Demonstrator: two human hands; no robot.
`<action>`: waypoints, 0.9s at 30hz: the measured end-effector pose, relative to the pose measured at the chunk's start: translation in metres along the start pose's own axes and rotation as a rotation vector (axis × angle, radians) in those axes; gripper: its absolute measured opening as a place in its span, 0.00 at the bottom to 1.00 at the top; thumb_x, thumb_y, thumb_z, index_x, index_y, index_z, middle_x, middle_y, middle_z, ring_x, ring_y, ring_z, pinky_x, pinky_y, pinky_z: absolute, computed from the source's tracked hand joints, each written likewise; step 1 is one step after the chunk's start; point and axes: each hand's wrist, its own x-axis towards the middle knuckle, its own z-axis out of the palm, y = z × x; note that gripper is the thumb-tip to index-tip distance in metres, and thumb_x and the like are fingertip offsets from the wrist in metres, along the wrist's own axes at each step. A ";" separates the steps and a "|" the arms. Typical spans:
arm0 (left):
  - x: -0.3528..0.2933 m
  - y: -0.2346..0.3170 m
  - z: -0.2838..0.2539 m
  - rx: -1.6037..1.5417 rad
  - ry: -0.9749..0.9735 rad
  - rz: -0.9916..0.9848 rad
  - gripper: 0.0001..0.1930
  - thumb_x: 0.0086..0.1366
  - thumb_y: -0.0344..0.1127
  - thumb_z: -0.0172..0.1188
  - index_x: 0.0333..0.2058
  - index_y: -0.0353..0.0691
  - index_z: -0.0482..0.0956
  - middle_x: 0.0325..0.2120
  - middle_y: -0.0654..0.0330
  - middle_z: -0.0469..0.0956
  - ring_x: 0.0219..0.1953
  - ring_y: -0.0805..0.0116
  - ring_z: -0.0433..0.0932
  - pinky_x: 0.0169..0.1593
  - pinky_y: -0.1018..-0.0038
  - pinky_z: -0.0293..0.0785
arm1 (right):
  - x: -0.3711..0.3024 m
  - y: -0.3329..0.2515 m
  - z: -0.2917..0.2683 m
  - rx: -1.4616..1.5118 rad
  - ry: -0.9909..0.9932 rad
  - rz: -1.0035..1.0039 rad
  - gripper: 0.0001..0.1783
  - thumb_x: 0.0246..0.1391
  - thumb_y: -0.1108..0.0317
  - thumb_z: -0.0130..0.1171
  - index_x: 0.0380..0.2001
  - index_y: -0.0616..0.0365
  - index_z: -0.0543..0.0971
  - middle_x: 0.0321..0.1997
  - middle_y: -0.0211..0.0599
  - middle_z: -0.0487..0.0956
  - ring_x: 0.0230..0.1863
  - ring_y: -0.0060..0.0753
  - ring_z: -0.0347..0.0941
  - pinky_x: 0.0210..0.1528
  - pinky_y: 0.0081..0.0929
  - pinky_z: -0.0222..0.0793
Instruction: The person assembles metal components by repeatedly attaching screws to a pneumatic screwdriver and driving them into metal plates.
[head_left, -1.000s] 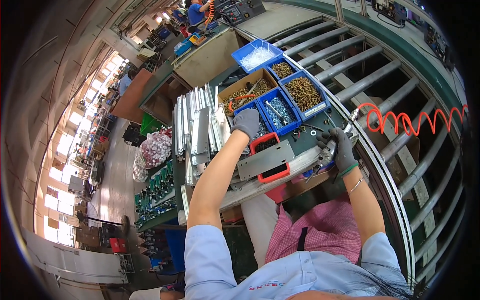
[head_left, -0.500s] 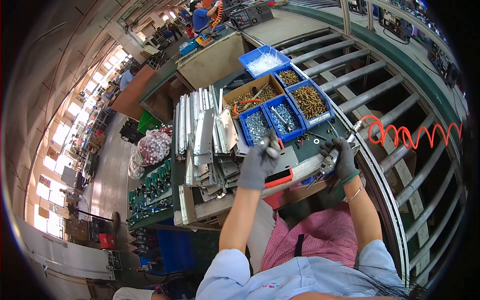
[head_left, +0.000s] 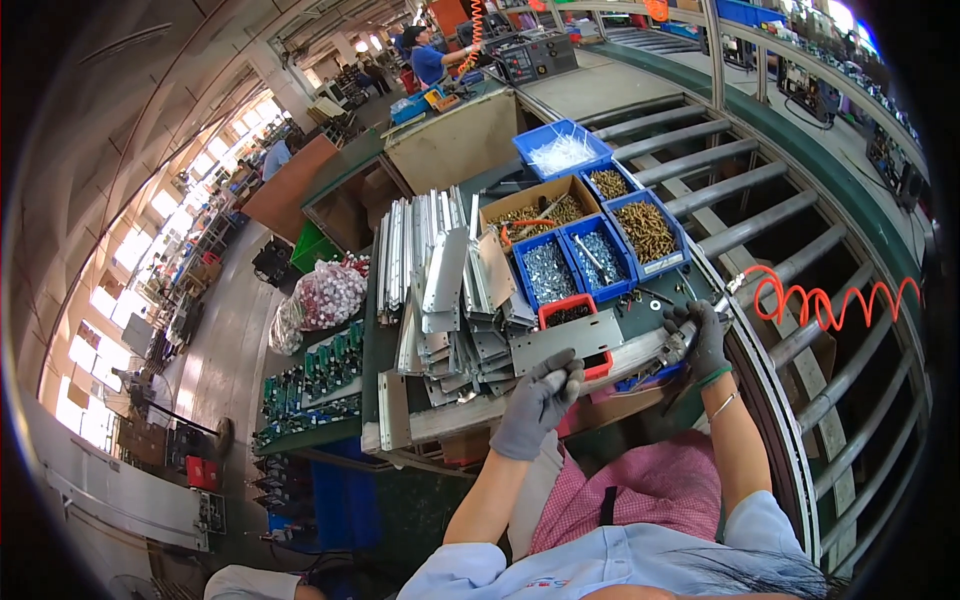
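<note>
Green table carries blue bins of silver screws and brass-coloured fasteners. Right hand grips metal tool; left hand half-curled, cannot tell whether holding anything.

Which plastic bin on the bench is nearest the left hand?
The red bin, partly covered by the metal plate; the blue bins beyond it lie farther away.
</note>
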 end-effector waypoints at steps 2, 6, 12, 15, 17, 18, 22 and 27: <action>-0.014 -0.002 0.023 0.050 0.228 -0.018 0.15 0.67 0.26 0.44 0.51 0.31 0.69 0.42 0.51 0.75 0.39 0.67 0.78 0.38 0.80 0.78 | -0.007 0.001 0.003 -0.026 0.100 -0.034 0.10 0.56 0.60 0.49 0.30 0.56 0.71 0.32 0.43 0.76 0.35 0.43 0.76 0.34 0.33 0.75; -0.048 -0.020 0.033 0.384 0.211 -0.067 0.14 0.67 0.32 0.49 0.49 0.32 0.71 0.38 0.55 0.77 0.35 0.71 0.78 0.32 0.84 0.75 | -0.023 0.004 -0.009 -0.105 0.175 -0.151 0.14 0.53 0.57 0.53 0.34 0.56 0.72 0.33 0.39 0.76 0.35 0.39 0.75 0.36 0.30 0.74; -0.094 -0.076 -0.022 0.261 0.174 -0.314 0.15 0.67 0.34 0.51 0.49 0.32 0.71 0.36 0.58 0.76 0.33 0.74 0.75 0.33 0.83 0.73 | -0.138 0.004 0.055 0.011 0.191 -0.222 0.14 0.55 0.63 0.51 0.43 0.57 0.70 0.35 0.37 0.75 0.35 0.31 0.74 0.37 0.25 0.71; -0.097 -0.093 -0.016 0.253 0.197 -0.363 0.17 0.67 0.35 0.51 0.51 0.32 0.70 0.37 0.59 0.75 0.35 0.75 0.74 0.36 0.83 0.73 | -0.155 0.001 0.058 -0.204 0.038 -0.362 0.16 0.52 0.66 0.49 0.44 0.58 0.66 0.34 0.37 0.75 0.35 0.31 0.74 0.36 0.27 0.73; -0.100 -0.103 -0.021 0.235 0.181 -0.358 0.19 0.66 0.34 0.52 0.53 0.31 0.68 0.39 0.58 0.75 0.37 0.74 0.74 0.39 0.82 0.73 | -0.170 -0.007 0.067 -0.262 0.013 -0.382 0.17 0.51 0.65 0.50 0.44 0.58 0.66 0.34 0.37 0.75 0.34 0.31 0.74 0.35 0.27 0.73; -0.097 -0.103 -0.021 0.234 0.176 -0.359 0.19 0.66 0.34 0.52 0.53 0.31 0.68 0.39 0.58 0.75 0.37 0.74 0.74 0.39 0.82 0.73 | -0.176 -0.012 0.072 -0.318 -0.017 -0.395 0.17 0.50 0.64 0.51 0.44 0.58 0.67 0.34 0.37 0.75 0.34 0.31 0.74 0.34 0.27 0.74; -0.089 -0.095 -0.009 0.259 0.268 -0.441 0.18 0.66 0.32 0.52 0.52 0.30 0.68 0.42 0.54 0.75 0.38 0.72 0.75 0.39 0.81 0.74 | -0.188 -0.012 0.084 -0.169 -0.077 -0.479 0.18 0.46 0.65 0.51 0.42 0.59 0.68 0.34 0.42 0.76 0.31 0.33 0.76 0.32 0.28 0.76; -0.081 -0.093 0.008 0.231 0.238 -0.346 0.16 0.67 0.34 0.51 0.51 0.34 0.70 0.41 0.57 0.77 0.38 0.74 0.76 0.38 0.83 0.74 | -0.206 -0.021 0.100 -0.139 -0.166 -0.395 0.21 0.43 0.63 0.60 0.42 0.55 0.68 0.33 0.37 0.73 0.34 0.36 0.73 0.31 0.27 0.74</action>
